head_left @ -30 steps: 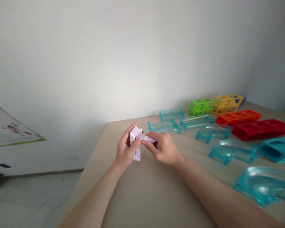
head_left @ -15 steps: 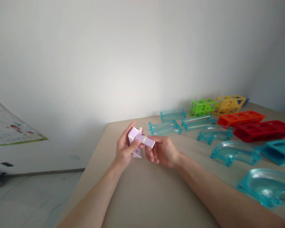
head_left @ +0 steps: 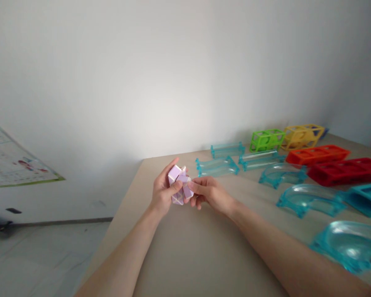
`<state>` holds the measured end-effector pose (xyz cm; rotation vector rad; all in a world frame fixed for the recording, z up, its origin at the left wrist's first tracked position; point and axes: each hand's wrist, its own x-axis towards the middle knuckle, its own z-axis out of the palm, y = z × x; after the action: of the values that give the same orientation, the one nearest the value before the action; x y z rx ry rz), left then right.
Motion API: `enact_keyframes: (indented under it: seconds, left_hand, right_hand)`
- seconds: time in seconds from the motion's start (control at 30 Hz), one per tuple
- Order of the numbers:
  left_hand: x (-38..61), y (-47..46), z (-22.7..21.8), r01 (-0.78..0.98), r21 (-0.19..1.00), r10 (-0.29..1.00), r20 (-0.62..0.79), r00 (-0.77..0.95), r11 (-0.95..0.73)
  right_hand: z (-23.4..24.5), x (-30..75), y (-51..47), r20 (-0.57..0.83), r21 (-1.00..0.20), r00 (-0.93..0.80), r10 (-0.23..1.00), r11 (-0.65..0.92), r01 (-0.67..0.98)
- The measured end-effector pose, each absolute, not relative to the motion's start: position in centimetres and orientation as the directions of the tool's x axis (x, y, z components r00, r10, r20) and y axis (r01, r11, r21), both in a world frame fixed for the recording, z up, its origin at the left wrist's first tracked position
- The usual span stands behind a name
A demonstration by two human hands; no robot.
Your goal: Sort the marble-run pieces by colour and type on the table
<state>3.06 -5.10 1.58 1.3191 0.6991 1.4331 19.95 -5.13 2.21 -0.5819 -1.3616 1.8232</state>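
A purple and white snake cube puzzle (head_left: pixel 174 174), folded into a compact angular bundle, is held above the table between both hands. My left hand (head_left: pixel 162 192) wraps round its left side, with the thumb pressed across the front. On the other side, my right hand (head_left: pixel 209 191) pinches the end segment, which angles down toward the lower right. The palm side of the puzzle and some of its wedges are hidden by my fingers.
Transparent blue track pieces (head_left: pixel 218 166) lie across the right half of the tan table (head_left: pixel 204 251). Behind and beside them are a green frame block (head_left: pixel 267 140), a yellow one (head_left: pixel 302 137), an orange block (head_left: pixel 318 155), a red block (head_left: pixel 346 171) and a blue block (head_left: pixel 366 199). A wall rises behind.
The puzzle's end segment has turned from pointing right to pointing down, closer to the bundle. My right thumb has moved onto its front. The view has shifted slightly.
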Motion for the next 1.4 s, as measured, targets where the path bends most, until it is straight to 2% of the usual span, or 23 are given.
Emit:
enact_keyframes:
  seconds: [0.17, 0.27, 0.6, 0.67, 0.8, 0.87, 0.97, 1.13, 1.4]
  left_hand:
    - [3.3, -5.4, 1.9, -0.265, 0.910, 0.915, 0.370, 0.164, -0.320]
    - [3.2, -5.5, 2.1, -0.183, 0.914, 0.908, 0.390, 0.155, -0.361]
    - [2.8, -5.4, 2.2, 0.017, 0.890, 0.880, 0.447, 0.159, -0.455]
    - [2.8, -5.6, 2.4, 0.008, 0.882, 0.869, 0.462, 0.176, -0.470]
    - [2.9, -5.8, 2.4, -0.156, 0.894, 0.863, 0.448, 0.234, -0.421]
    - [3.1, -5.8, 2.2, -0.214, 0.903, 0.872, 0.420, 0.251, -0.373]
    - [3.2, -5.6, 2.2, -0.229, 0.906, 0.884, 0.405, 0.232, -0.355]
    - [3.3, -5.6, 2.5, -0.135, 0.911, 0.892, 0.409, 0.191, -0.389]
    - [3.1, -5.5, 2.2, -0.118, 0.921, 0.903, 0.387, 0.187, -0.370]
  right_hand:
    - [2.2, 19.9, -5.3, 0.086, -0.910, -0.612, 0.786, -0.188, -0.369]
    - [1.9, 19.8, -5.3, 0.086, -0.901, -0.626, 0.775, -0.208, -0.381]
    - [1.0, 19.5, -5.0, 0.132, -0.935, -0.573, 0.809, -0.091, -0.344]
    - [1.1, 19.8, -5.1, 0.111, -0.914, -0.631, 0.768, -0.170, -0.368]
    - [1.5, 20.4, -5.3, 0.061, -0.838, -0.802, 0.594, -0.405, -0.364]
    - [1.5, 20.3, -5.4, 0.056, -0.820, -0.825, 0.562, -0.446, -0.359]
    - [1.4, 19.9, -5.6, 0.045, -0.822, -0.792, 0.609, -0.427, -0.376]
    - [1.1, 19.1, -5.7, 0.061, -0.843, -0.670, 0.740, -0.322, -0.431]
    - [0.8, 18.6, -6.2, 0.110, -0.864, -0.582, 0.806, -0.211, -0.456]
